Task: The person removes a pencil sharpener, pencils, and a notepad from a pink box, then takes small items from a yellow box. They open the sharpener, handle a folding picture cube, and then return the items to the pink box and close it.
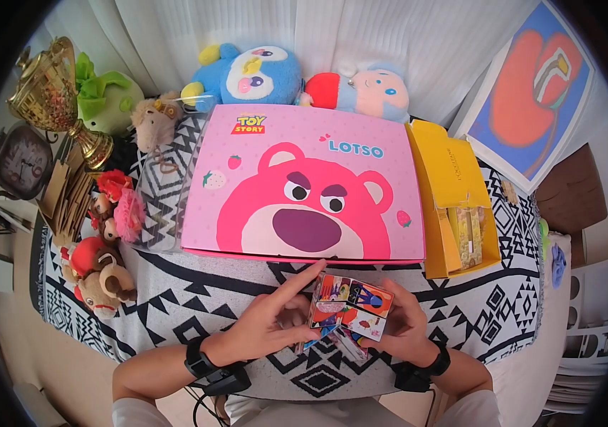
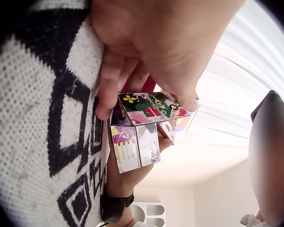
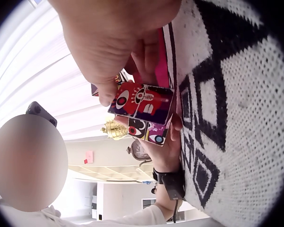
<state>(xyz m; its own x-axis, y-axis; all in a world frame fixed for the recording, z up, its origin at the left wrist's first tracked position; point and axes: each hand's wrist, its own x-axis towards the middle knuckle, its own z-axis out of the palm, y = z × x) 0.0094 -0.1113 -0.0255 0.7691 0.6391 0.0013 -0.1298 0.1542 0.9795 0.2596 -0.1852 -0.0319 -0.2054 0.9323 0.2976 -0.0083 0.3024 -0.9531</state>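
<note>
Patterned tabletop cloth (image 1: 183,285) is spread beneath a picture-covered block (image 1: 352,304).
Opposite sides are pinched by the left fingers (image 1: 298,285) and right fingers (image 1: 402,297), neither nearer.

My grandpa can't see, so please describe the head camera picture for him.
A person's left hand and right hand hold a block covered in bright pictures over a patterned cloth. Beyond sits a pink Lotso box, a yellow box beside it and a blue plush toy behind.
</note>
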